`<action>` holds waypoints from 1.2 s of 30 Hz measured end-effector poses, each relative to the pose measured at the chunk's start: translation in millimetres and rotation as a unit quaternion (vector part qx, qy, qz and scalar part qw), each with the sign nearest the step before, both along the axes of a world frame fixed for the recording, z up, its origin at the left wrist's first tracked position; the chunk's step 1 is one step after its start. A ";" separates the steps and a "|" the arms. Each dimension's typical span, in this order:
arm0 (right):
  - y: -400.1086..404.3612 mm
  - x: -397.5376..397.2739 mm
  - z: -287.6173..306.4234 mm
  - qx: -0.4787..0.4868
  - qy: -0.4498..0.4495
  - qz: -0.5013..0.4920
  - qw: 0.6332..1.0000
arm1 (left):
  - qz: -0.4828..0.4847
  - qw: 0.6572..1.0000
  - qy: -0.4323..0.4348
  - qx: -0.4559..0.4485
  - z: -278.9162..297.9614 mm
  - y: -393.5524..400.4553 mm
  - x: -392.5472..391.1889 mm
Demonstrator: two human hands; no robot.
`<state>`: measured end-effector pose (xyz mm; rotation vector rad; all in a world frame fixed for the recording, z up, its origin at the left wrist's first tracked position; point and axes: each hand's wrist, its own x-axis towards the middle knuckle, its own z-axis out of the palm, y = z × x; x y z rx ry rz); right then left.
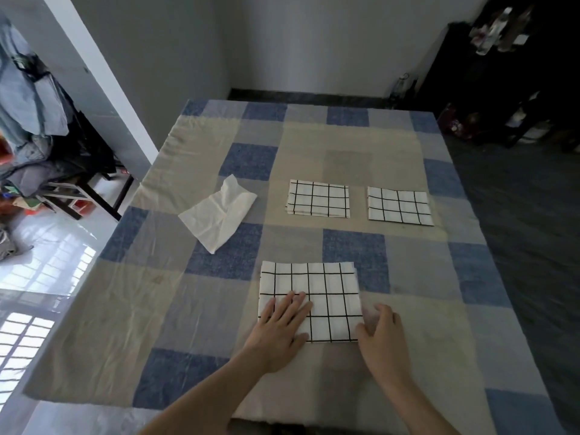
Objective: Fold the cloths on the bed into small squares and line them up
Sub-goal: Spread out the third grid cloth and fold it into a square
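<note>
1. Bed [201, 309]: covered by a checked blue, grey and beige sheet.
2. Near white cloth with a black grid pattern [326, 287]: folded into a rectangle, lying flat on the near part of the bed.
3. Left hand [282, 324]: fingers straight, palm flat on the lower left part of the near cloth.
4. Right hand [381, 332]: fingers loosely bent at the cloth's lower right edge, touching it; whether it grips the edge cannot be told.
5. Two folded grid-pattern cloths [318, 198] [399, 206]: side by side farther up the bed, apart from each other.
6. Crumpled plain white cloth [219, 215]: left of that pair, not squared.
</note>
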<state>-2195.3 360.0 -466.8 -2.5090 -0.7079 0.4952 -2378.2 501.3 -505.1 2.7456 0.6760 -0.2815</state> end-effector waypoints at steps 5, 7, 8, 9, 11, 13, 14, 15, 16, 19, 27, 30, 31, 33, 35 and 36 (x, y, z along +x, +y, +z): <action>9.5 4.2 3.5 0.012 0.204 -0.143 0.968 | 0.000 1.000 0.013 -0.003 5.4 -1.1 3.1; 15.2 7.7 6.6 0.001 0.243 -0.159 0.957 | -0.002 1.000 0.018 0.007 -0.1 -0.1 3.3; 17.5 7.8 10.5 0.004 0.262 -0.159 0.952 | -0.004 1.000 0.017 0.021 -3.8 0.2 2.9; 20.3 8.4 13.7 -0.002 0.276 -0.154 0.949 | -0.003 0.999 0.007 0.040 -3.4 0.1 3.7; 24.9 10.3 14.6 -0.010 0.252 -0.114 0.961 | -0.005 0.999 0.013 0.040 -3.9 0.2 4.5; 27.8 4.2 17.2 0.017 0.175 -0.068 0.982 | -0.004 1.000 0.015 0.024 -2.8 -1.5 3.7; 28.5 -1.1 17.9 0.043 0.152 -0.057 0.986 | 0.000 1.000 -0.002 0.025 -1.7 -2.7 3.3; 28.9 -7.2 18.4 0.073 0.137 -0.053 0.986 | 0.006 0.999 -0.019 0.026 1.3 -4.6 2.5; 29.5 -13.5 18.8 0.099 0.127 -0.053 0.986 | 0.017 0.999 -0.038 0.030 2.5 -7.5 -0.1; 36.6 -29.7 23.7 0.150 0.069 -0.003 0.986 | 0.054 0.990 -0.117 0.061 9.0 -17.5 -13.7; 62.2 -78.5 19.8 0.169 -0.006 0.235 0.957 | 0.186 0.969 -0.126 0.100 13.2 6.9 -58.8; 71.0 -89.3 13.1 0.143 -0.047 0.299 0.942 | 0.201 0.969 -0.116 0.085 19.1 17.2 -73.4; 73.4 -92.3 12.1 0.129 -0.062 0.315 0.938 | 0.194 0.972 -0.110 0.076 20.9 19.8 -77.0; 76.9 -97.3 9.6 0.110 -0.078 0.339 0.931 | 0.173 0.979 -0.098 0.051 21.2 23.7 -83.7; 79.6 -100.8 5.1 0.079 -0.079 0.357 0.927 | 0.172 0.980 -0.096 0.027 21.4 27.1 -87.9; 80.4 -101.9 2.2 0.058 -0.072 0.372 0.924 | 0.177 0.979 -0.097 0.012 22.8 28.2 -88.6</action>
